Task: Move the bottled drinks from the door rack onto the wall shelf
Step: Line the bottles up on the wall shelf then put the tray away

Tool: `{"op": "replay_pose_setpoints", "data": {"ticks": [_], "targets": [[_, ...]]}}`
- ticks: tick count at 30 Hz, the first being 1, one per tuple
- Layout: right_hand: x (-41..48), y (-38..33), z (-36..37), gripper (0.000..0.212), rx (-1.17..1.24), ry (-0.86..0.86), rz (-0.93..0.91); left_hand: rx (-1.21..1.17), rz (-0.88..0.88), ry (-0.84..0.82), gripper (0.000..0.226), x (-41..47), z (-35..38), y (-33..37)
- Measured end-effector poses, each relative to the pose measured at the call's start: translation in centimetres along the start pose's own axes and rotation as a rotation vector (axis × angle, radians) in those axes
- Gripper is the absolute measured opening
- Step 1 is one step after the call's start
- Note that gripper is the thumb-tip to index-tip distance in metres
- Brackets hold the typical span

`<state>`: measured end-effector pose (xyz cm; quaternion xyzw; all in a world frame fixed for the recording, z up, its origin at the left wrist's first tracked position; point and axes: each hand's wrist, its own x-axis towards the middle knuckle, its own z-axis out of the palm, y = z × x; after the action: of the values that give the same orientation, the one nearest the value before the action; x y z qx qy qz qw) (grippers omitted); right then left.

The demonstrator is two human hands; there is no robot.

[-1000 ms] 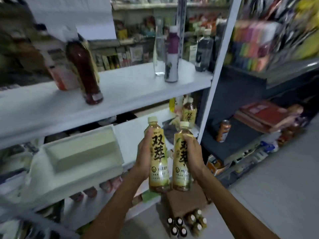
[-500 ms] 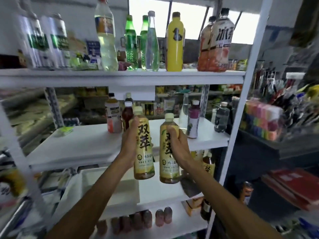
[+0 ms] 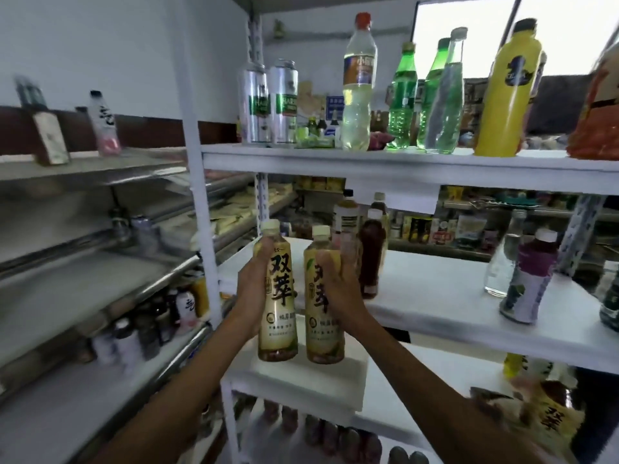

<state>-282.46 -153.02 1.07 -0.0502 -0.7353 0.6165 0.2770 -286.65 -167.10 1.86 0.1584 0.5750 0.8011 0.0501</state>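
Left hand (image 3: pixel 253 289) fingers wrapped round yellow plastic tea bottle (image 3: pixel 280 316); right hand (image 3: pixel 336 289) grips matching second bottle (image 3: pixel 324 329). Both upright, side by side, near front edge of white shelf (image 3: pixel 435 306), likely paired for one placement.

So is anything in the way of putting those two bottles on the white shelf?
Partly. A dark bottle stands on the shelf just behind the yellow bottle in the right hand. The shelf right of it looks bare.
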Motion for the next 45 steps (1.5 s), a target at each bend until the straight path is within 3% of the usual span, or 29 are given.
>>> {"op": "replay_pose_setpoints", "data": {"ticks": [2, 8, 14, 18, 21, 25, 35, 37, 40, 45], "targets": [[0.7, 0.2, 3.4, 0.090, 0.018, -0.062, 0.000, 0.022, 0.034, 0.057, 0.062, 0.0, -3.0, 1.1], [0.6, -1.6, 13.4, 0.063, 0.088, -0.244, -0.038, 0.133, 0.141, 0.261, 0.057, -0.9, -11.3, 4.9], [-0.7, -3.3, 22.1, 0.057, 0.183, -0.389, -0.082, 0.207, 0.212, 0.409, 0.045, -3.2, -18.9, 8.0], [-1.7, -4.1, 27.2, 0.057, 0.182, -0.480, -0.127, 0.226, 0.214, 0.461, 0.063, -4.7, -24.0, 9.6], [-2.4, -4.2, 30.6, 0.055, 0.202, -0.510, -0.116, 0.268, 0.217, 0.521, 0.062, -5.5, -27.3, 10.2], [-3.2, -4.1, 34.2, 0.060, 0.198, -0.599, -0.091, 0.268, 0.215, 0.597, 0.068, -6.1, -30.5, 10.6], [0.4, -2.1, 41.0, 0.056, 0.242, -0.766, -0.068, 0.270, 0.174, 0.784, 0.045, -2.9, -35.0, 9.5], [1.7, -2.0, 42.0, 0.047, 0.242, -0.778, -0.069, 0.292, 0.199, 0.816, 0.051, -1.5, -35.7, 9.5], [3.6, -1.7, 43.3, 0.037, 0.252, -0.799, -0.056, 0.301, 0.203, 0.860, 0.078, 0.5, -36.9, 9.4], [5.8, -0.6, 45.9, 0.042, 0.251, -0.837, -0.028, 0.338, 0.196, 0.957, 0.035, 2.7, -38.9, 9.0]]}}
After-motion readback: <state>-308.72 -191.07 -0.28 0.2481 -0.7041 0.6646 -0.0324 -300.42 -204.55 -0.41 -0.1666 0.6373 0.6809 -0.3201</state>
